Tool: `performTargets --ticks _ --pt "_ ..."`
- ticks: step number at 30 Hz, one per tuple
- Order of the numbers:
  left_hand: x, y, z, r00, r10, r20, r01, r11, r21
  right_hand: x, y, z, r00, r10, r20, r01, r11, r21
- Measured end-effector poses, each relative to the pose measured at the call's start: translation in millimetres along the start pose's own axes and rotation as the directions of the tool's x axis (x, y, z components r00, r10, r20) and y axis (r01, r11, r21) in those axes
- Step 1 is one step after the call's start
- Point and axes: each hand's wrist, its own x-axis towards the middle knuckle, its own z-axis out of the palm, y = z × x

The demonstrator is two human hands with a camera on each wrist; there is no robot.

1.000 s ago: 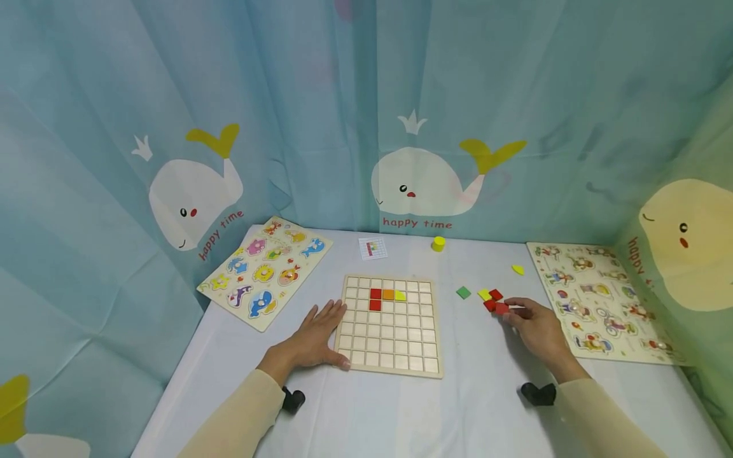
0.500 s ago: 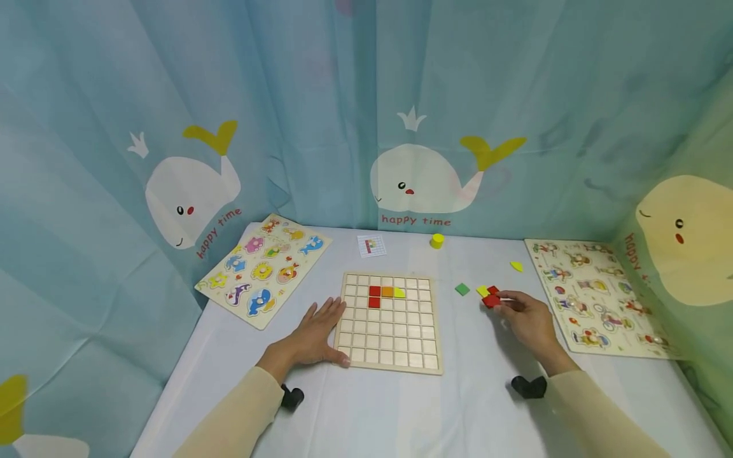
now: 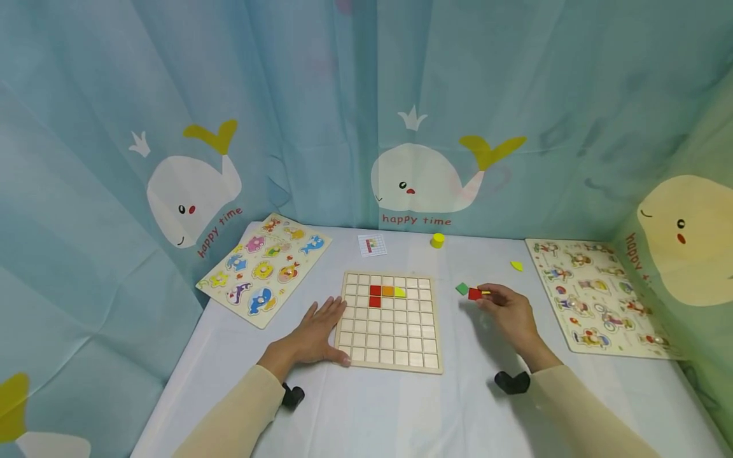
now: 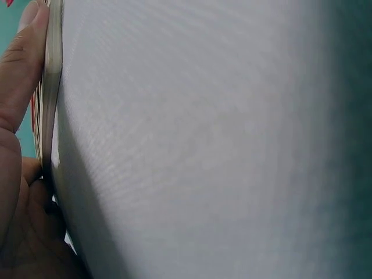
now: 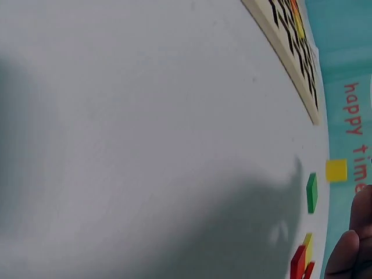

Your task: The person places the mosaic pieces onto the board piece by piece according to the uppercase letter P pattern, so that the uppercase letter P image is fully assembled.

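My left hand (image 3: 312, 337) rests on the left edge of a wooden grid board (image 3: 387, 351), fingers spread and thumb by its near corner. Part of that hand (image 4: 17, 93) shows beside the board's edge (image 4: 52, 64) in the left wrist view. Red, orange and yellow tiles sit in the board's upper cells. With fingertips and thumb, my right hand (image 3: 509, 315) pinches a red square tile (image 3: 474, 293), beside a green tile (image 3: 462, 289). A bit of yellow tile (image 3: 485, 292) shows at the fingertips. Red and yellow tiles (image 5: 298, 261) appear near the fingers in the right wrist view.
A small pattern card (image 3: 373, 245) and a yellow cylinder (image 3: 438, 240) lie behind the board. Right of them is a yellow quarter-round tile (image 3: 516, 266). Peg puzzle boards lie at left (image 3: 249, 296) and right (image 3: 564, 254). A whale-print curtain (image 3: 321, 152) surrounds the table.
My right hand has moved left with the red tile, toward the green one. The tile cluster has become mostly hidden at the fingers. My left hand has stayed on the board.
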Motion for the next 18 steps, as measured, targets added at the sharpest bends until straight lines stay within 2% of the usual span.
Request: performTargets --ticks 12,18 --pt "1.1 1.5 -2.9 1.000 0.002 0.014 -0.002 1.000 0.000 -2 -25 27.3 0.999 -0.038 0.038 0.033 0.993 0.111" --pt "1.5 2.1 -1.8 0.999 -0.017 0.030 0.017 1.000 -0.003 -7 -37 42.6 0.996 0.000 0.085 -0.014 0.986 0.169"
